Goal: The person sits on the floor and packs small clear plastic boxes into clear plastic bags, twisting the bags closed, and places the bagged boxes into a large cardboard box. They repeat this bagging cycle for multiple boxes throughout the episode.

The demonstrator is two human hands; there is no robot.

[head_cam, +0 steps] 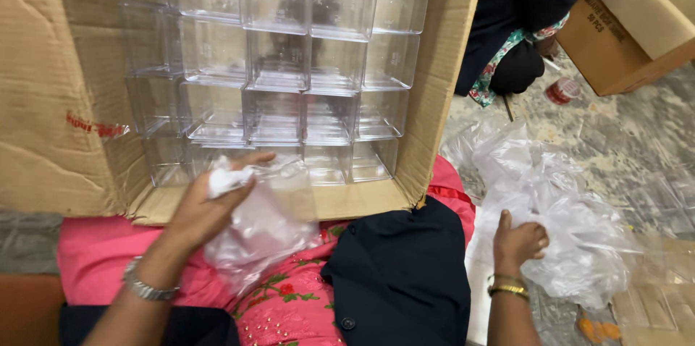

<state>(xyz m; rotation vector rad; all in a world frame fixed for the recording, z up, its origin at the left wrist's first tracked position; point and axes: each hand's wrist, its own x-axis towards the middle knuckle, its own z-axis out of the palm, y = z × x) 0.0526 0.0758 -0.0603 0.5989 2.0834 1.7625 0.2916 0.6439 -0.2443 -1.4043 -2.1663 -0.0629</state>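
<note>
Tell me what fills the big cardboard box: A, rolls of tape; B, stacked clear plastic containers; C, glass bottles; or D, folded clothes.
B: the cardboard box holds rows of stacked clear plastic containers, and the left hand holds a plastic bag at its opening.

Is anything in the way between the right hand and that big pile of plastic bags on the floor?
No. The right hand already touches the pile of plastic bags, with nothing visible between them. The left hand holds another plastic bag.
</note>
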